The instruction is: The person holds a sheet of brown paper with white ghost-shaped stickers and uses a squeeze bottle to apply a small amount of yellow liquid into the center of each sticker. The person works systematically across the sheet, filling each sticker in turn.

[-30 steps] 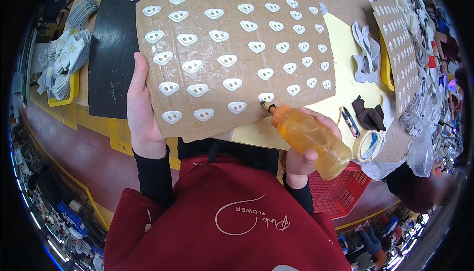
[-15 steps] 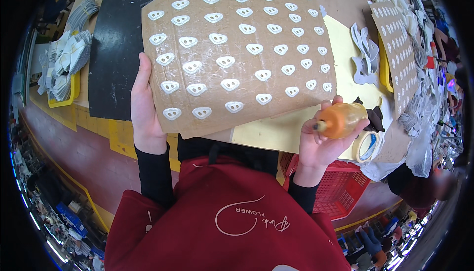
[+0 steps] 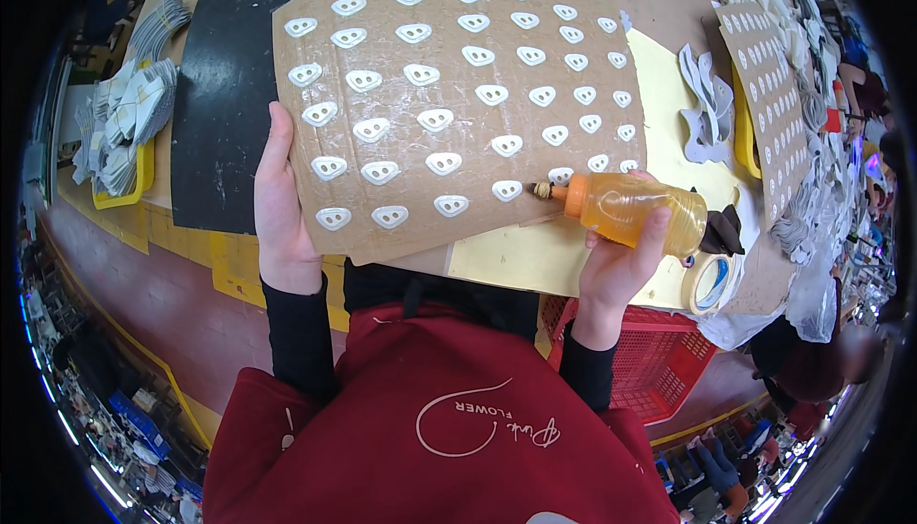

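Observation:
My left hand (image 3: pixel 284 199) grips the left edge of a large brown cardboard sheet (image 3: pixel 449 156), thumb on top and fingers hidden beneath. Rows of small white rounded-triangular pieces (image 3: pixel 443 164), each with two dark holes, cover the tilted sheet. In my right hand (image 3: pixel 616 271) is a clear squeeze bottle (image 3: pixel 650 211) with amber liquid and an orange cap. The bottle lies nearly level, and its dark wrapped nozzle points left at a white piece (image 3: pixel 506 191) near the sheet's lower edge. Whether the tip touches the sheet I cannot tell.
A black board (image 3: pixel 224 94) lies under the sheet's left side. Yellow trays with grey-white cut pieces (image 3: pixel 124 123) stand at left and right. A tape roll (image 3: pixel 708 282) and dark cloth (image 3: pixel 723 231) lie near the table's right front, above a red plastic basket (image 3: pixel 659 362).
My right hand has swung the bottle from pointing towards me to pointing left, bringing its nozzle over the sheet's lower right part. The left hand and sheet have hardly moved.

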### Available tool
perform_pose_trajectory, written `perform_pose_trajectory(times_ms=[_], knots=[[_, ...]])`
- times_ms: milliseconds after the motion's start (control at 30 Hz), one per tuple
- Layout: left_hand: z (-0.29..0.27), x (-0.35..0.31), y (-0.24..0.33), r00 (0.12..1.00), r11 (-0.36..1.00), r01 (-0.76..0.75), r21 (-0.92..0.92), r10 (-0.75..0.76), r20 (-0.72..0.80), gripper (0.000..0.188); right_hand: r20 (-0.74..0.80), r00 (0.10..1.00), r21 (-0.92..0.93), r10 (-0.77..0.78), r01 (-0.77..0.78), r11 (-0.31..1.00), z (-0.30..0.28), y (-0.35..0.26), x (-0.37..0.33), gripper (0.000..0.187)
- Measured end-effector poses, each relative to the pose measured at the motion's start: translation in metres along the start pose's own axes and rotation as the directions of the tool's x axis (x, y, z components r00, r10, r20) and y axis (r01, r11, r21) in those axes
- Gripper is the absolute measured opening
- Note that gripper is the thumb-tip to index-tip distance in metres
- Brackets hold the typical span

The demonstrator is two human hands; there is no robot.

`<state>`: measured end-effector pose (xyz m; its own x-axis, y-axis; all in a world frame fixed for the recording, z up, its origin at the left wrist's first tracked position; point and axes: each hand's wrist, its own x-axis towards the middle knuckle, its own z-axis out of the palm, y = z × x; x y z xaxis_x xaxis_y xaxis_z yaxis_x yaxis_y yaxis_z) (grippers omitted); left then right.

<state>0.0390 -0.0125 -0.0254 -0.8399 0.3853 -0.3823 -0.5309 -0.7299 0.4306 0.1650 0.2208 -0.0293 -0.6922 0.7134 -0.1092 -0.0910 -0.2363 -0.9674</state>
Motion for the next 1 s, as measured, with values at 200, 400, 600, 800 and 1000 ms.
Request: perform_pose_trajectory(times_ms=[200, 400, 600, 800, 1000], knots=[[0.002, -0.001, 0.0, 1.0, 1.0, 0.0, -0.006, 0.0, 0.008, 0.047, -0.004, 1.0, 0.012, 0.017, -0.017, 1.0, 0.0, 0.002, 0.001, 0.048], [0.007, -0.004, 0.0, 0.999, 1.0, -0.022, 0.008, 0.023, -0.048, 0.047, 0.019, 1.0, 0.009, 0.007, -0.007, 1.0, 0.001, 0.003, 0.001, 0.048], [0.011, -0.006, 0.0, 0.999, 1.0, -0.024, -0.007, 0.024, -0.032, 0.047, 0.025, 0.999, -0.008, -0.021, 0.021, 1.0, 0.004, 0.001, 0.002, 0.049], [0.016, -0.01, 0.0, 0.999, 0.999, -0.042, -0.003, 0.042, -0.007, 0.046, 0.052, 0.998, -0.052, -0.023, 0.026, 0.998, 0.002, 0.001, 0.005, 0.053], [0.02, -0.014, 0.002, 0.997, 0.996, -0.076, 0.036, 0.076, 0.012, 0.046, 0.135, 0.988, 0.023, -0.069, 0.066, 0.998, -0.004, -0.003, 0.006, 0.057]])
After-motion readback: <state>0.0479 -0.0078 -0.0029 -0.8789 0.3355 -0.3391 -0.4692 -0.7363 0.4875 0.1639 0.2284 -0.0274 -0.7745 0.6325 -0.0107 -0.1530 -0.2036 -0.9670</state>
